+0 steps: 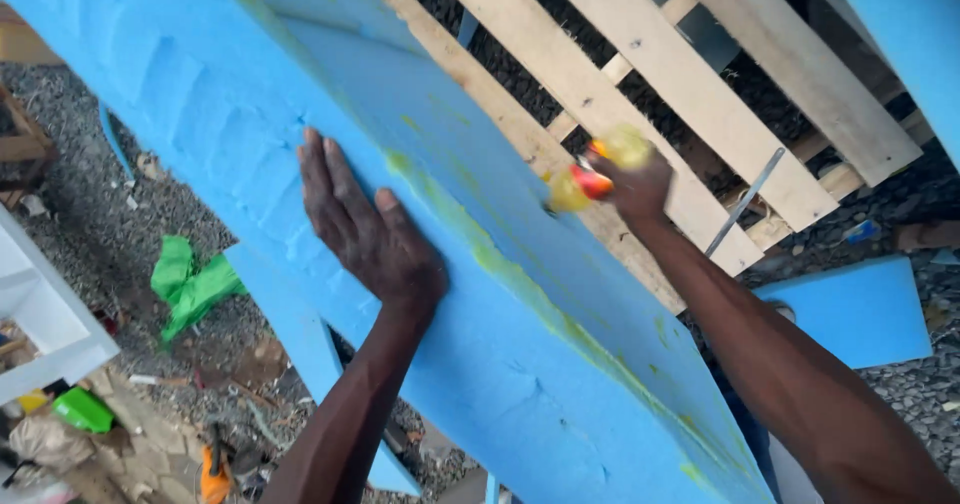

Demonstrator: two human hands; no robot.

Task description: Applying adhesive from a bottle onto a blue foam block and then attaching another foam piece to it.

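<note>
I see the blue foam slab (520, 364) running long from upper left to lower right of the frame. My left hand (365, 224) lies spread flat on its face; my right hand (630, 184), right of centre, grips a yellow-and-red object (590, 174) at the yellow-smeared edge. A wooden pallet (700, 94) and gravel ground (90, 204) lie behind.

The left hand (365, 226) lies flat, fingers spread – the right hand (630, 179) is clenched, arm outstretched.

A small yellow-and-red squeeze bottle (590, 176), blurred, sits in the right hand (632, 186)
</note>
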